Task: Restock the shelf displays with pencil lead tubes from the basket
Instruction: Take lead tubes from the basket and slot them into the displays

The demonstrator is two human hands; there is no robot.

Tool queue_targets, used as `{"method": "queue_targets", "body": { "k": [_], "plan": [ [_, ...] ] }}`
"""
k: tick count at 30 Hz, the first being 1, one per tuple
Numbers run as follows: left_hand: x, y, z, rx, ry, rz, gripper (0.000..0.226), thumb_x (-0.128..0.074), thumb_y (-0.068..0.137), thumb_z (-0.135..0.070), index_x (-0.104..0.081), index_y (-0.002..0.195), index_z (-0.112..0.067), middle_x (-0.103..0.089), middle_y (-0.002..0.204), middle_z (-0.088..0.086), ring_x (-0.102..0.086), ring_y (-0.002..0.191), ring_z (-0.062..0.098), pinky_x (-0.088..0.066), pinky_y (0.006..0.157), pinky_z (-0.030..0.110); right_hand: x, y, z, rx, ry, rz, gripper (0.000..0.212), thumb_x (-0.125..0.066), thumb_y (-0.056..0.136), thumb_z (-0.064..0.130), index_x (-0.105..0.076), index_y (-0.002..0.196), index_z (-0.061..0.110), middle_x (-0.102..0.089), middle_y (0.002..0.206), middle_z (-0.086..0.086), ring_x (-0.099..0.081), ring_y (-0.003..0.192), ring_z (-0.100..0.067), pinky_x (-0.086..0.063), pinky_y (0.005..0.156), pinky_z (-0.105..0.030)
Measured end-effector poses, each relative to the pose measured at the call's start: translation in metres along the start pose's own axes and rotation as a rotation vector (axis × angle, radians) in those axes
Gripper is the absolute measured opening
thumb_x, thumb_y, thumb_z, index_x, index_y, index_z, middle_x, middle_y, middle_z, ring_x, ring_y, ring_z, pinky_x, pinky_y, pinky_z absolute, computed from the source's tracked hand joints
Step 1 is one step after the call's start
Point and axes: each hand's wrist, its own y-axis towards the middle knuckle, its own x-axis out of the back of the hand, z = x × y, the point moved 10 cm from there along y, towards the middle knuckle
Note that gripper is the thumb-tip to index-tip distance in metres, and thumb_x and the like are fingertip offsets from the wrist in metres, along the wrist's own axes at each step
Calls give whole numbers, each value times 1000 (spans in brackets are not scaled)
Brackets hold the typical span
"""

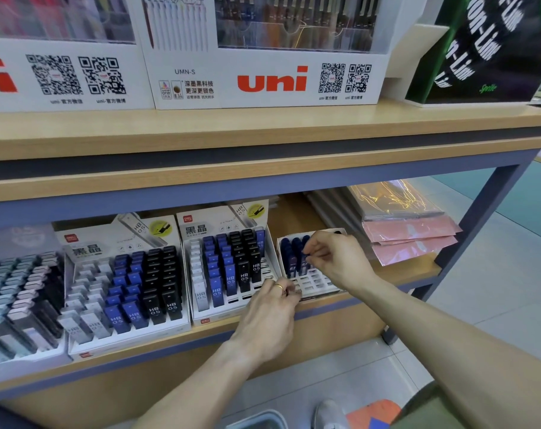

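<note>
A dark blue pencil lead tube is being pinched between the thumb and fingers of the right hand, standing upright among a few other blue tubes at the back of a small white display tray, just in front of those fingertips. The tray's front slots, below the right fingers, are showing bare white grid. The left hand is reaching to the tray's near left corner, its fingers curled against the front edge; a gold ring is sitting on one of them, and whether they are actually gripping the edge or only pressing on it cannot be told.

Just left of the left fingers, a larger display box is holding rows of white, blue and black tubes marked HB 0.5, with some vacant slots at its front right. Further left, another box of the same kind is standing nearly full, and beyond it a tray of pale grey and pink tubes. All are sitting on the lower wooden shelf. To the right of the right hand, pink packets in clear wrap are lying stacked. Above, on the upper shelf, white uni pen displays are standing in a row. Near the bottom edge, close to the person's forearms, the rim of a grey basket is just showing
</note>
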Motion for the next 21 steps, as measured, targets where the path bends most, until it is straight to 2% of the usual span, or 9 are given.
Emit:
{"method": "queue_targets", "body": {
  "k": [2,8,13,17,19,21],
  "plan": [
    [-2,0,-2,-5,42,17,41,-45,98,-6,-59,135,-16,-42,145,-3,-34,129,20,-38,111,37,-6,-1,-1,-12,-17,28,17,-76,85,6,-71,91,21,-68,81,16,-63,75,6,-46,70,-2],
    [-5,1,-1,-38,65,33,45,-44,98,-5,-55,140,-15,-43,148,-3,-32,129,21,-37,111,36,-5,2,-10,-75,-109,-28,12,-73,87,11,-75,98,17,-70,85,7,-62,74,-6,-40,64,-6],
    [-6,-2,-1,-83,72,42,51,-42,99,-5,-48,148,-15,-40,156,-1,-30,135,21,-34,115,35,-9,3,-8,-71,-169,-20,17,-72,86,11,-75,102,17,-71,86,5,-59,73,-9,-51,71,-22],
    [-1,-15,2,-109,12,26,50,-43,100,-8,-46,149,-19,-34,160,-2,-28,142,19,-35,117,39,-2,-3,2,-49,-158,-37,21,-75,86,16,-70,106,20,-68,86,7,-59,72,-9,-53,71,-28],
    [10,-25,6,-112,-26,-24,49,-45,100,-8,-48,147,-22,-37,156,-4,-32,141,16,-36,116,38,-1,-9,14,-34,-133,-22,21,-76,85,21,-67,104,23,-66,84,10,-61,73,-8,-51,67,-26],
    [21,-39,13,-110,-55,-79,47,-48,100,-11,-49,145,-24,-42,148,-6,-40,135,15,-41,112,37,-8,-19,27,-25,-98,38,19,-77,85,25,-66,100,27,-67,83,12,-63,74,-5,-46,62,-16]
  ]
}}
